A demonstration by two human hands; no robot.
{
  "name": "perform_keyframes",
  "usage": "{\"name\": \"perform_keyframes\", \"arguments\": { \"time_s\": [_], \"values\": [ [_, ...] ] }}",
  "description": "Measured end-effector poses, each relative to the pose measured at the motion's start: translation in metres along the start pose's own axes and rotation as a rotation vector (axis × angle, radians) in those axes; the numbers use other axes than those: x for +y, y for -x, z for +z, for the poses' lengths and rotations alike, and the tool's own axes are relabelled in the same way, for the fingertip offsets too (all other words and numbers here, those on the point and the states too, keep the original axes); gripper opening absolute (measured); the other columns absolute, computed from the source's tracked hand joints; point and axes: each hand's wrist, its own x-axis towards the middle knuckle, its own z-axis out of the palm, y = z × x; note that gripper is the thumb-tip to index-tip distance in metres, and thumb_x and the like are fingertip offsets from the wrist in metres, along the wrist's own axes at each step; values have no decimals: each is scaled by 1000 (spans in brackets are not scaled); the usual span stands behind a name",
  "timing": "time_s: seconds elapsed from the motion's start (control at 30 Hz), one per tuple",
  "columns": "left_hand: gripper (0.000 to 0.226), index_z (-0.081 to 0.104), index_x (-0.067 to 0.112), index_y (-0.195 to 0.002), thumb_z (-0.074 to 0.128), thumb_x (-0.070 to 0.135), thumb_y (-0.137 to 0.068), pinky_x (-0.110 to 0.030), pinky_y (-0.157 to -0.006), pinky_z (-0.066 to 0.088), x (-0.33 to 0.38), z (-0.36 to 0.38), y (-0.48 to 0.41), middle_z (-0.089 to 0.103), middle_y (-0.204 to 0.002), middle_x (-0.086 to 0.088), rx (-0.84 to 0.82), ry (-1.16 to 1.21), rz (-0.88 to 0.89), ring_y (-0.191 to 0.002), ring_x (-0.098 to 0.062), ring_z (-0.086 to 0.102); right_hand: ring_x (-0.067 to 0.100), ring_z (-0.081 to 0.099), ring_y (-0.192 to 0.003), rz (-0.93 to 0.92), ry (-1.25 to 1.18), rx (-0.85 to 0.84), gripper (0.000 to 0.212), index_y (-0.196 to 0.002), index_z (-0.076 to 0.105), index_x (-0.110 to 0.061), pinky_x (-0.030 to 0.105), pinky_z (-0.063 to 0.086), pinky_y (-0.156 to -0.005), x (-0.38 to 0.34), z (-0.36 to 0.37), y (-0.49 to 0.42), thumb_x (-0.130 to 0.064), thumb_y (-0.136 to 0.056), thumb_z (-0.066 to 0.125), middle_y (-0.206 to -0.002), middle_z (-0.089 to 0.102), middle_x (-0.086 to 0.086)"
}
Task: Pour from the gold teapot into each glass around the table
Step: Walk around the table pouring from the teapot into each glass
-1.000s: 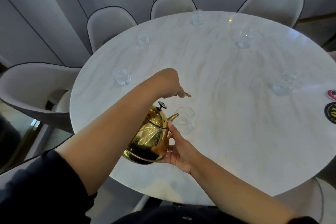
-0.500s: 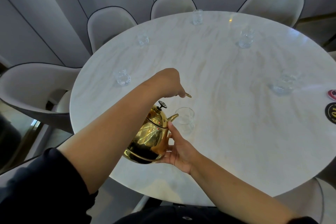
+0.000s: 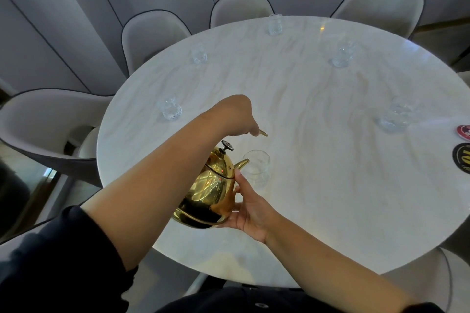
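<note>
A shiny gold teapot [image 3: 211, 190] with a black lid knob hangs tilted over the round marble table [image 3: 318, 160]. My left hand [image 3: 234, 117] is closed on its gold handle from above. My right hand [image 3: 250, 207] cups the pot's side and bottom with spread fingers. The spout tip sits at the rim of a clear glass [image 3: 256, 171] standing just right of the pot. Other clear glasses stand around the table: at the left [image 3: 170, 109], far left [image 3: 199, 54], far middle [image 3: 275, 24], far right [image 3: 342, 54] and right [image 3: 396, 117].
Pale upholstered chairs [image 3: 152, 35] ring the table at the left and far sides. Two round coasters, one red [image 3: 463, 132] and one black with gold [image 3: 463, 161], lie at the table's right edge. A grey panelled wall stands behind.
The teapot and both hands have hardly shifted; the spout stays at the near glass's rim.
</note>
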Motion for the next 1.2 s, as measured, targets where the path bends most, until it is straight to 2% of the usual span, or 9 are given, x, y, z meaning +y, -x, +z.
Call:
{"name": "perform_keyframes", "arguments": {
  "time_s": [0.2,0.43,0.7,0.8,0.9,1.03,1.1,1.2],
  "values": [
    [18,64,6,-93,68,21,-84,-25,-58,37,1,1,0,57,-84,-10,3,12,-4,-73,-25,50,42,66,-104,5,7,8,98,-140,38,-17,58,51,-90,-1,-1,1,-64,-59,70,-132,52,24],
    [21,66,3,-95,68,21,-84,-24,-55,34,-1,2,1,56,-84,-10,17,27,-16,-74,-24,50,41,66,-105,22,10,14,91,-138,40,-20,54,54,-87,-3,-2,3,-62,-63,69,-131,52,22],
    [16,57,11,-88,67,24,-85,-23,-55,32,-7,7,6,52,-83,-9,41,40,-32,-73,-24,47,42,63,-110,24,48,10,85,-135,42,-22,56,52,-91,-3,-5,6,-59,-63,68,-135,50,22],
    [16,62,9,-85,67,23,-85,-24,-54,31,-11,9,13,50,-80,-10,69,87,-29,-70,-23,45,41,62,-110,4,76,20,79,-131,45,-21,55,53,-89,-3,-8,6,-58,-64,68,-134,50,22],
    [29,71,-3,-95,68,24,-84,-24,-56,35,-18,13,20,55,-81,-11,110,158,-37,-71,-22,49,40,61,-111,-1,126,38,83,-131,48,-21,52,55,-87,-4,-12,5,-60,-61,69,-135,49,21],
    [26,73,6,-99,67,27,-84,-19,-53,38,-26,21,28,66,-92,-8,165,216,-34,-76,-17,56,39,60,-114,6,200,67,82,-132,46,-22,48,56,-87,-5,-14,6,-60,-62,67,-135,48,18],
    [26,73,8,-98,68,29,-84,-19,-51,35,-30,24,31,64,-86,-5,193,232,-34,-69,-14,55,38,59,-114,12,223,70,81,-132,46,-22,49,55,-88,-4,-15,6,-60,-64,66,-135,48,17],
    [24,72,8,-95,68,30,-84,-14,-43,32,-34,28,37,52,-66,4,216,263,-43,-54,-8,46,37,59,-115,14,260,80,80,-131,47,-21,49,55,-89,-2,-16,7,-61,-64,67,-133,49,16]
  ]
}}
